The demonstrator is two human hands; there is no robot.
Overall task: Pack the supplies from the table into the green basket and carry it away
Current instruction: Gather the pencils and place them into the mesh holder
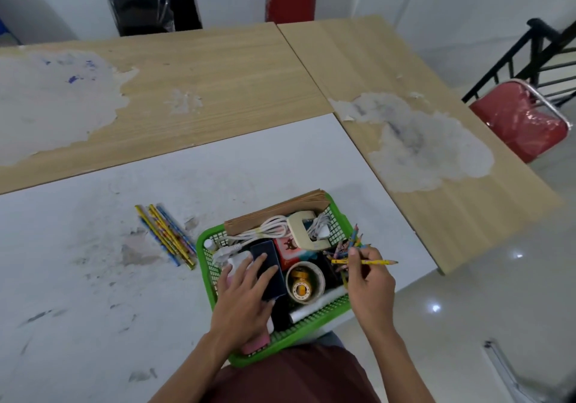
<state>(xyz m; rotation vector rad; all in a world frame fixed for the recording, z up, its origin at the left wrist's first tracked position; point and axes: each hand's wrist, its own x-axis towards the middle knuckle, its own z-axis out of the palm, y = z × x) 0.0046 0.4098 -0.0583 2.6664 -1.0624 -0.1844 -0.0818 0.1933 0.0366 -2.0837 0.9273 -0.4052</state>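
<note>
Maroon shirt [293, 377] at bottom edge, cut off. Green basket [204, 248] sits at the near edge of the white table [93, 262], right in front of the person, near rim partly hidden by the shirt. Left hand [246, 296] lies flat in the basket, fingers straight and spread, resting on a dark blue flat item [268, 257]; gripping nothing. Pink thing [255, 345] under the wrist, mostly hidden. Right hand [371, 287] over the basket's right rim, thumb and fingers pinching a yellow pencil [374, 261] held level. Just beyond it, a crayon bundle [350, 243] stands in the right corner. Also inside: tape roll [305, 281], white roll [318, 304], red box [288, 248] with a cartoon print, lettering too blurred to read, white cable [268, 228], cream block [307, 231], brown paper stack [280, 208] against the far wall. Loose pencils [166, 234] lie on the white table left of the basket, patterns unreadable. Beyond, worn wooden tables [218, 69], black chair [152, 7], red chair [520, 122].
</note>
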